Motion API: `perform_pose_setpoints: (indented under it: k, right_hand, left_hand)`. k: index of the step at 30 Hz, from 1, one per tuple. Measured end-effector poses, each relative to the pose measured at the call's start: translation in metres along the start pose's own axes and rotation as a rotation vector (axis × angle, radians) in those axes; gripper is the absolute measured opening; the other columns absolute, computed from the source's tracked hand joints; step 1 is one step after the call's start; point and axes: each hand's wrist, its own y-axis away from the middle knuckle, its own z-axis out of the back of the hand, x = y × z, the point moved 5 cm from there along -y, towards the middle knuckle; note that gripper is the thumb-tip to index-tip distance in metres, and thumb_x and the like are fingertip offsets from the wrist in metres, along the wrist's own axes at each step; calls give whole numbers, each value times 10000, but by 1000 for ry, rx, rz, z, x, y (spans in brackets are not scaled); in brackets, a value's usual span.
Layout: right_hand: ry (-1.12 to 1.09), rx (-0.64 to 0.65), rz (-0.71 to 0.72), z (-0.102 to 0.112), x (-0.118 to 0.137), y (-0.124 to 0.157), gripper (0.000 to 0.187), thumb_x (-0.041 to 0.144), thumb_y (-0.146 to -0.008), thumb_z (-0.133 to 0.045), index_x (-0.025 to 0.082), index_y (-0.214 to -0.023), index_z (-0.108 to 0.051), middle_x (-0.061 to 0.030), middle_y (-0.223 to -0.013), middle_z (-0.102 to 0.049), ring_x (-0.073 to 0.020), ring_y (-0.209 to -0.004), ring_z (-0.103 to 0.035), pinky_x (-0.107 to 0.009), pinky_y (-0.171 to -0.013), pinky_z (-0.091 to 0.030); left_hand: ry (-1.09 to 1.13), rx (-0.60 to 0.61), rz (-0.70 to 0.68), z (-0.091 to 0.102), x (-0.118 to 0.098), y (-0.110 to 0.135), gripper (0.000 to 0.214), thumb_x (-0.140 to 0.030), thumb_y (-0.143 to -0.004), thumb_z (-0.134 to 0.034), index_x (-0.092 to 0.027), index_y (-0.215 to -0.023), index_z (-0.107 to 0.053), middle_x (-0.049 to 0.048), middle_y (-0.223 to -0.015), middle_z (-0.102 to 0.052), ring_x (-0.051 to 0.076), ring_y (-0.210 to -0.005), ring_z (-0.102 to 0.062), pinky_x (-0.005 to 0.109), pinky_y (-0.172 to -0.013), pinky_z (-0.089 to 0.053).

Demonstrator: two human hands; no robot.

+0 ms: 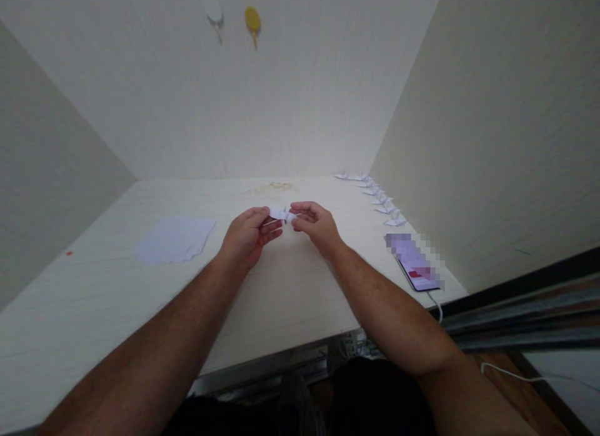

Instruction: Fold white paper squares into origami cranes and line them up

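A small piece of folded white paper (pixel 278 213) is held between my two hands, just above the middle of the table. My left hand (pixel 248 235) pinches its left end between thumb and fingers, the lower fingers curled beneath. At the right end, my right hand (pixel 317 225) grips it with thumb and fingertips. The paper has a narrow part standing out near its centre; its exact shape is too small to make out. Several folded paper cranes (pixel 385 206) stand in a row along the table's right side. Left of my hands lies a fanned stack of white paper sheets (pixel 175 239).
A phone (pixel 415 264) with a white cable (pixel 435 305) lies at the right edge of the pale table (pixel 276 305). Walls enclose the table at the back and sides. A white hook (pixel 213 10) and a yellow hook (pixel 252 19) are on the back wall.
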Motion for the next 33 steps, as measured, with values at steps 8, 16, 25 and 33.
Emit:
perform_pose_setpoints:
  k: [8,16,25,33]
  right_hand:
    - [281,-126,148,0,6,5,251,390,-718,-766,220,-898,-721,5,-799,-676,-132,-722,-607,-295,-711,-507]
    - [248,-127,137,-2,5,5,207,340,-721,-736,213,-885,-739,14,-743,-685,-122,-662,-618,-279,-670,-514]
    - [129,-94,120,-1,5,3,225,356,-676,-779,207,-843,-755,4,-725,-710,-131,-655,-630,-280,-639,-507]
    - [41,-106,66,1,-1,0,315,395,-687,-760,214,-944,-742,-16,-862,-733,-152,-797,-656,-325,-786,-535]
  left_hand:
    - [-190,-51,-148,-6,4,5,171,-259,-718,-767,-157,-749,-635,35,-725,-683,158,-661,-690,275,-612,-580]
    - [67,-21,67,-7,11,4,86,-116,-794,-658,-122,-714,-627,62,-693,-680,133,-615,-656,260,-622,-568]
    - [240,-51,171,-12,14,5,230,-16,-860,-513,-89,-680,-637,77,-651,-679,126,-585,-648,238,-599,-559]
    - [234,-47,142,-8,17,2,171,-46,-865,-552,-86,-735,-656,82,-680,-682,135,-597,-646,259,-615,-565]
